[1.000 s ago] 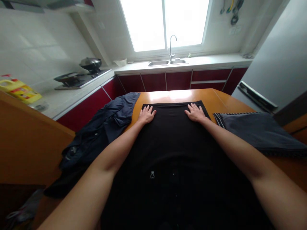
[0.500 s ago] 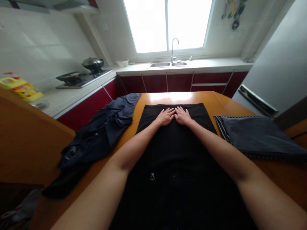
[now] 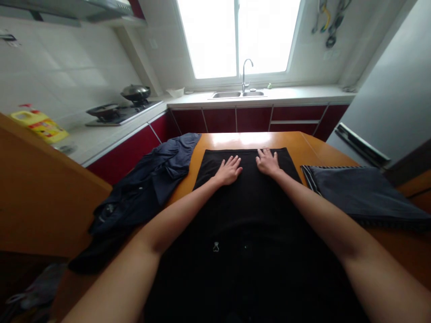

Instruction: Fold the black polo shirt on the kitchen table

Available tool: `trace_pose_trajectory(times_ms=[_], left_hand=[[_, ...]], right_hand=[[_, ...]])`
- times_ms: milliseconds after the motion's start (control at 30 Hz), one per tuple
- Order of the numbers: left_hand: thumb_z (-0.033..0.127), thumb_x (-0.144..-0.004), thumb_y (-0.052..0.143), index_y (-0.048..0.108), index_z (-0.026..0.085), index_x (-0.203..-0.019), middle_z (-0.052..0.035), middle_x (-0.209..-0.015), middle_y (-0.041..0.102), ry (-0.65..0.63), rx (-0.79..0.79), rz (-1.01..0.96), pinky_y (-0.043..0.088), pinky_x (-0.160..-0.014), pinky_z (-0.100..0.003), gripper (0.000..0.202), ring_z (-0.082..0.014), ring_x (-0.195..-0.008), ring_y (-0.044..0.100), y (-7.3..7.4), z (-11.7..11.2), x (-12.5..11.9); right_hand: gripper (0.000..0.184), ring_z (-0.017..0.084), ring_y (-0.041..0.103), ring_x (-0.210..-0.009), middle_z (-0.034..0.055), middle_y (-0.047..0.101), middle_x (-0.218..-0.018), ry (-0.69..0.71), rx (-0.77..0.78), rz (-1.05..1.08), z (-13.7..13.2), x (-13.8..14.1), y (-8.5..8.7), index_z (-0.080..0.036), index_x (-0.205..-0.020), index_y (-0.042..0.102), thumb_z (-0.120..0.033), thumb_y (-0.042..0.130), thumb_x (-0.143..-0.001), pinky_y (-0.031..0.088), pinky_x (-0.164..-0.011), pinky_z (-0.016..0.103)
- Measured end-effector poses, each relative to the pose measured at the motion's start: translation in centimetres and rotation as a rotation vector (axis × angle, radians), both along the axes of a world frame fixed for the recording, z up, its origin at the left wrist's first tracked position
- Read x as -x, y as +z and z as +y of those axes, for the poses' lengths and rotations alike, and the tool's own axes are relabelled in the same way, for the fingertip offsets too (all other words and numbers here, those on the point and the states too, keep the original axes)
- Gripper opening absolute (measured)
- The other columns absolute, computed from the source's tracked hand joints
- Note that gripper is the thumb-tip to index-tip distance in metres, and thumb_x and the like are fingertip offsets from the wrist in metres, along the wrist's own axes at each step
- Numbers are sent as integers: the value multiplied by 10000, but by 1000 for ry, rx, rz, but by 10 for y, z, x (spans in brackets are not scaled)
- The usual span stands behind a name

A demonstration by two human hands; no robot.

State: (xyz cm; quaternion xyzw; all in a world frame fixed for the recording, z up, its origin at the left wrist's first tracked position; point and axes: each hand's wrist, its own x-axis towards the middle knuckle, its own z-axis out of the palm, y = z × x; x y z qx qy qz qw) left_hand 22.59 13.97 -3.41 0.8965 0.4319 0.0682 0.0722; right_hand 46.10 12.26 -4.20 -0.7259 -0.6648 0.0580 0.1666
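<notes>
At centre frame, we rested our left hand (image 3: 229, 171) and right hand (image 3: 267, 162), both spread wide, on a black garment (image 3: 247, 202) over the tabletop (image 3: 220, 140)

L hand (image 3: 229, 172) & R hand (image 3: 268, 162) palms-down on blk cloth (image 3: 249, 202) on tbl (image 3: 220, 139), navy garment (image 3: 148, 184) to L.

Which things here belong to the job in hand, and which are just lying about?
In the job:
black cloth, under left hand and right hand
table beneath it

Apparently just lying about, untouched:
dark blue garment
grey folded cloth
yellow jug
</notes>
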Motion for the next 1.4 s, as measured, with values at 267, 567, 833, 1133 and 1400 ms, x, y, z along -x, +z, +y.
trace_pose_trajectory(times_ms=[267,567,833,1133,1400], left_hand=[[512,-1016,344,332,219,-1568,-124,-1660,224,391,43,-8,138,-1222,-540,625,-330,-1538,156,6,-8,83],[353,-807,728,491,164,-1439,-184,-1441,522,492,187,-182,373,-1128,-365,701,-340,-1378,466,28,-66,141],[372,-724,811,452,206,-1423,-17,-785,678,587,579,-388,453,-496,-224,803,-176,-617,643,53,-126,182],[178,-759,644,755,160,-1049,-65,-900,699,433,135,-257,509,-794,-276,312,-209,-850,670,42,-145,181],[464,-863,604,655,163,-1274,-102,-1013,697,412,133,-232,497,-864,-316,512,-248,-930,671,31,-197,238]], right_hand=[[560,280,176,-1534,161,242,-1651,26,-19,-37,-44,8,3,-143,-1530,388,-373,315,-1024,184,-1202,560],[574,285,140,-1545,136,206,-1662,210,62,41,-166,46,17,-186,-1536,401,-391,360,-1001,181,-1207,580],[614,317,150,-1538,174,219,-1652,181,186,5,-252,53,9,-174,-1547,390,-433,403,-991,176,-1209,564],[554,277,215,-1527,129,290,-1639,171,50,-74,-264,51,3,-187,-1531,419,-400,364,-1022,158,-1220,521],[496,284,246,-1518,144,351,-1610,287,-81,54,-317,45,17,-183,-1469,496,-343,443,-1002,220,-1210,556]])
